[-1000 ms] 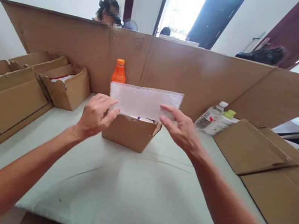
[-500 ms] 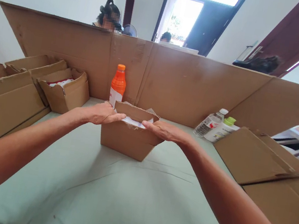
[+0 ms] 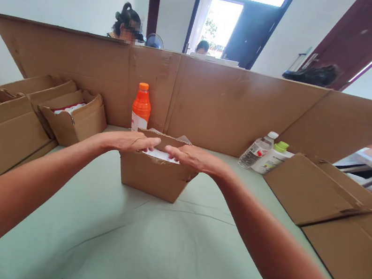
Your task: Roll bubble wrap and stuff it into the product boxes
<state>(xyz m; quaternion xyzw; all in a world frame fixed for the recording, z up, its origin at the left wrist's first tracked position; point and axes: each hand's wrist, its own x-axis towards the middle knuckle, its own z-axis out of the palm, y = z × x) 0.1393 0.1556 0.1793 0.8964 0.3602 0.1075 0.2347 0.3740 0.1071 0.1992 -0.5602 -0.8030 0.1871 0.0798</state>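
Note:
A small open-topped cardboard box (image 3: 152, 179) stands upright on the pale green cloth, with white contents (image 3: 160, 155) showing inside it. My left hand (image 3: 137, 142) is over the box's left end, fingers stretched inward above the opening. From the other end my right hand (image 3: 188, 155) reaches in the same way, its fingertips a short gap from the left ones. Both hands look open, holding nothing that I can see. Whether the palms rest on the rim cannot be made out. Just behind the box is an orange bottle (image 3: 141, 106) with an orange cap.
A tall cardboard panel (image 3: 233, 112) spans the back. Cardboard boxes stand at left (image 3: 0, 139) and right (image 3: 313, 189); one small left box (image 3: 86, 118) holds red and white things. A clear water bottle (image 3: 257, 150) and a white bottle (image 3: 272, 161) with a green cap lean together. People sit beyond the panel.
Both hands have loosened from the box's near rim and moved inward over its opening, bringing the fingertips closer together. The box stays in place; the whole view has shifted slightly.

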